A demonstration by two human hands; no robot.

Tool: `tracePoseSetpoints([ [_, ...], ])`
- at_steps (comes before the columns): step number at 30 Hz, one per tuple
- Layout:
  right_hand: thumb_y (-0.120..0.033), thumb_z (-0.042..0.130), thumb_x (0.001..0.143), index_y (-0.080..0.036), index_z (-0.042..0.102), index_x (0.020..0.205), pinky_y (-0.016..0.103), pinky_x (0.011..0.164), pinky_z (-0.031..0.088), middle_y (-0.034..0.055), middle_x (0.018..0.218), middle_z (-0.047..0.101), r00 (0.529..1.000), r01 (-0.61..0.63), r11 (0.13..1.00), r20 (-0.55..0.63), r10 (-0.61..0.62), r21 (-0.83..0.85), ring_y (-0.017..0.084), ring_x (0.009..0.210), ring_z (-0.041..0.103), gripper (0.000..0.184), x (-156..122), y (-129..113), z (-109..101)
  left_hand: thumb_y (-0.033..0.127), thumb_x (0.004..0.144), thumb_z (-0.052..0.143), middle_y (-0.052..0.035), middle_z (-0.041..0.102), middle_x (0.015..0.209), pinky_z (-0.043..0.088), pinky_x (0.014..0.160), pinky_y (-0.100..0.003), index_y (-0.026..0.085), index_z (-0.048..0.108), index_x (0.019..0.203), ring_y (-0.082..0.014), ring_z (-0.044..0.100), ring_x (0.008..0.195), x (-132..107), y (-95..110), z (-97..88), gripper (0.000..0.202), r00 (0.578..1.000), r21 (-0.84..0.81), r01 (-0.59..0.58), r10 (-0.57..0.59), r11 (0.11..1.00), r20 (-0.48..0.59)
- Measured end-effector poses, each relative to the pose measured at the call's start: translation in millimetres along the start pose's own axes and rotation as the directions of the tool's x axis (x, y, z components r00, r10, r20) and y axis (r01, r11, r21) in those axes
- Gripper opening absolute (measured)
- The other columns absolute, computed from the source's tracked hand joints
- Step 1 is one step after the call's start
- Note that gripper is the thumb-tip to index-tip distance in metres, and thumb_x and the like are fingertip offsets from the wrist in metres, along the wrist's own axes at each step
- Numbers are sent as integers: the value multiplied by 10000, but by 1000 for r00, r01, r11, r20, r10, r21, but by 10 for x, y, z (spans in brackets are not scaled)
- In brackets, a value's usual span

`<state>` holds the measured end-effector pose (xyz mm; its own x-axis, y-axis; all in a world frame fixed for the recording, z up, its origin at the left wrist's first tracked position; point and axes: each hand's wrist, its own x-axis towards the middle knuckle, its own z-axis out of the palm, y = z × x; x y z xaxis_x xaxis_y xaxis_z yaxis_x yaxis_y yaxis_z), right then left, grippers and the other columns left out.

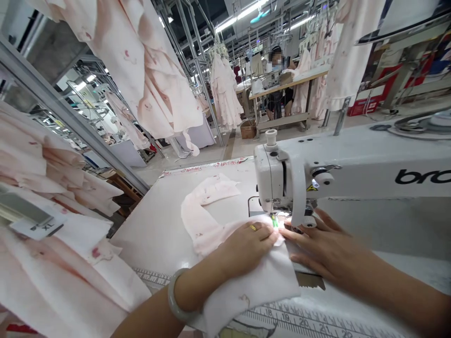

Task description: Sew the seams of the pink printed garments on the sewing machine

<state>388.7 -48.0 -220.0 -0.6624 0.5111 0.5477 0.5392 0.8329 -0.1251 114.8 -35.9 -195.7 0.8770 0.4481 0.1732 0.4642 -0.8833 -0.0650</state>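
Note:
A pale pink fabric piece [253, 286] with small printed motifs lies under the needle area of a white sewing machine [276, 173]. Its curved, ruffled end [197, 220] spreads over the table to the left. My left hand [248, 246], with a yellow ring and a pale bangle on the wrist, has its fingers bunched on the cloth just in front of the presser foot. On the other side, my right hand [324, 249] is stretched out with fingers apart, fingertips touching the cloth's edge by the needle. The machine's head partly hides the right fingers. A small light shines on the stitching spot.
Pale pink garments [151, 70] hang at the left, some close to the table. A printed ruler strip [292, 319] runs along the table's near edge. Another person [278, 70] sits at a sewing table [292, 84] further back. A cardboard box [248, 129] stands on the floor.

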Motion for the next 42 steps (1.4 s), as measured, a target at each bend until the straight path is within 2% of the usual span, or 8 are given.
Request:
tracePoseSetpoints([
  [7, -416, 545, 1134, -299, 685, 1344, 507, 1318, 277, 9, 1163, 820, 999, 15, 1000, -32, -14, 10, 242, 1031, 769, 278, -23, 56, -2, 121, 1091, 479, -118, 764, 1211, 572, 1093, -365, 121, 666, 1323, -238, 700, 1242, 28, -121, 31, 298, 996, 36, 10, -7, 999, -85],
  [11, -377, 520, 1147, -333, 562, 1559, 488, 1284, 338, -16, 1174, 819, 999, 32, 999, -8, -32, 29, 216, 997, 771, 417, -2, 43, -48, 151, 1127, 441, -96, 778, 1217, 584, 1044, -350, 128, 675, 1312, -211, 719, 1147, -4, -135, 52, 299, 984, -6, -34, 32, 999, -173],
  [15, -450, 533, 1140, -361, 348, 1708, 498, 1268, 357, -11, 1245, 809, 999, 34, 999, 7, -35, 21, 233, 1059, 767, 604, 2, 33, -57, 148, 1130, 444, -94, 792, 1230, 600, 1013, -345, 150, 699, 1287, -199, 723, 1133, -8, -149, 63, 300, 989, -63, -25, 16, 998, -149],
  [22, -457, 548, 1119, -377, 504, 1621, 588, 1310, 296, 24, 1158, 795, 990, -80, 996, 118, 76, 32, 272, 1154, 744, 510, -53, 21, -14, 166, 1151, 432, -99, 801, 1263, 600, 1071, -366, 152, 710, 1283, -209, 729, 1230, -24, -170, 78, 308, 979, -107, -73, 51, 992, -195],
  [26, -486, 587, 1097, -365, 599, 1537, 613, 1309, 307, 18, 1091, 797, 987, -120, 992, 112, 117, 22, 299, 1148, 748, 456, -78, 24, 11, 129, 1128, 422, -127, 791, 1281, 586, 1115, -371, 130, 710, 1305, -214, 720, 1273, 12, -265, 33, 339, 996, -116, -26, 16, 993, -91],
  [31, -545, 585, 1104, -361, 502, 1629, 597, 1289, 356, 25, 1150, 806, 996, -66, 998, 61, 65, 16, 294, 1155, 755, 562, -104, 83, 32, 98, 1079, 459, -133, 742, 1411, 525, 1205, -375, 119, 701, 1335, -231, 675, 1366, 78, -347, -36, 352, 999, -130, 40, -39, 991, 9],
  [39, -548, 565, 1084, -313, 736, 1362, 688, 1282, 356, 44, 1001, 819, 967, -185, 980, 192, 168, 78, 337, 1045, 780, 402, -56, 150, -6, 126, 1124, 432, -92, 692, 1516, 496, 1232, -376, 157, 660, 1427, -214, 643, 1412, 58, -310, 6, 380, 993, -93, 114, -112, 989, 33],
  [42, -607, 552, 1071, -327, 785, 1251, 641, 1235, 442, 50, 990, 814, 969, -198, 978, 164, 185, 67, 321, 1009, 770, 407, -13, 140, -52, 109, 1111, 437, -93, 671, 1547, 494, 1226, -371, 151, 648, 1454, -207, 627, 1432, 42, -289, 13, 404, 993, -81, 111, -108, 990, 42],
])
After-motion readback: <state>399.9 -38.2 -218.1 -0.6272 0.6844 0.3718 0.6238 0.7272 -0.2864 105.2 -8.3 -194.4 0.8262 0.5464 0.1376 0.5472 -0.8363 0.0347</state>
